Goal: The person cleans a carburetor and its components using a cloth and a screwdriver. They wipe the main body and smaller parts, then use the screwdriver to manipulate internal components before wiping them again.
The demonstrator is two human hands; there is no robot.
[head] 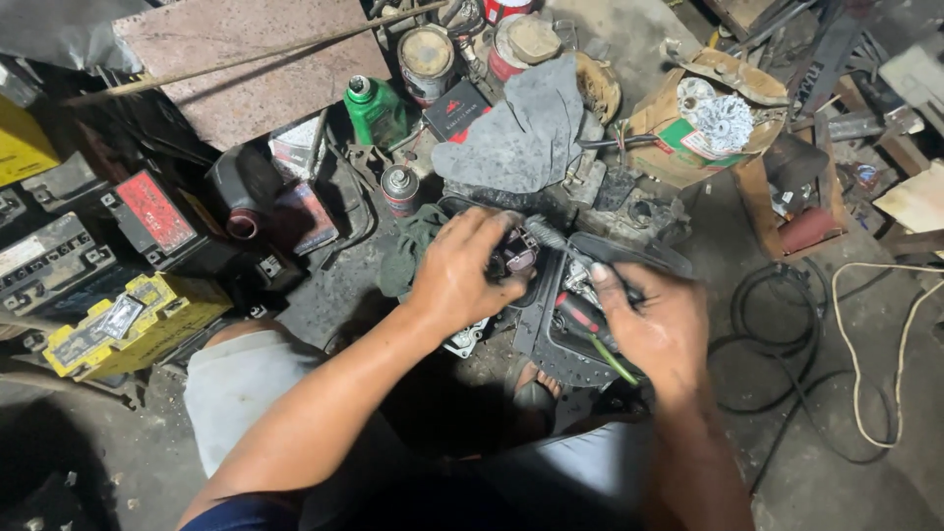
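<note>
L hand [460, 270] clamps the small dark connector part [518, 258] atop the black plastic cover [551, 324] betw. the knees, R hand [657, 329] grips a red-handled screwdriver [582, 315]; best keep the cover braced, tip square.

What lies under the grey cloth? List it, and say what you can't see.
Under the grey cloth, dark greasy metal parts stick out at its lower edge, and a round can stands beside its lower left. Whatever sits beneath the middle is covered.

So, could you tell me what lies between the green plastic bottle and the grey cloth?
In the head view, a black box with a red mark lies between the green plastic bottle and the grey cloth.
</note>
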